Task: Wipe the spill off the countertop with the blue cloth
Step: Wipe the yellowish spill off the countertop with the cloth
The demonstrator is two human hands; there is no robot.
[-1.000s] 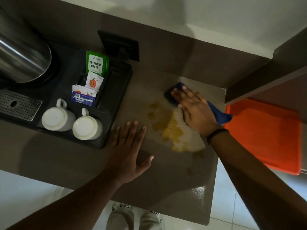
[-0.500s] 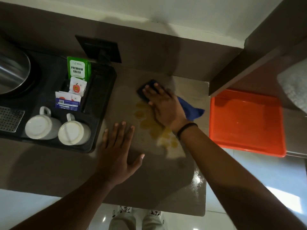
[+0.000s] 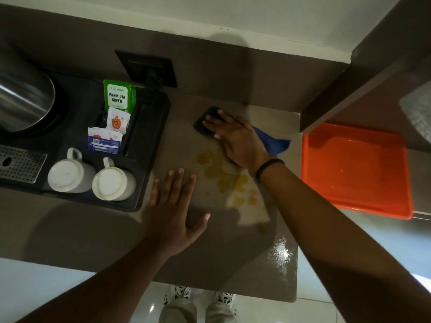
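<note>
The blue cloth (image 3: 274, 143) lies flat on the brown countertop (image 3: 70, 229), near the back wall. My right hand (image 3: 238, 138) presses down on it with fingers spread, so only its two ends show. A yellowish spill (image 3: 224, 180) of several blotches sits just in front of that hand, with a pale patch toward the counter's right side. My left hand (image 3: 172, 210) rests flat on the counter with its fingers apart, left of the spill, holding nothing.
A black tray (image 3: 149, 145) at the left carries two upturned white mugs (image 3: 114, 183), tea sachets (image 3: 119, 96) and a steel kettle (image 3: 23, 101). An orange tray (image 3: 354, 169) sits off the counter's right edge. A dark socket plate (image 3: 149, 66) is on the backsplash.
My right hand has slid the cloth left and toward the back wall, off the spill's upper part. The spill now reads as separate blotches. The left hand stays in place.
</note>
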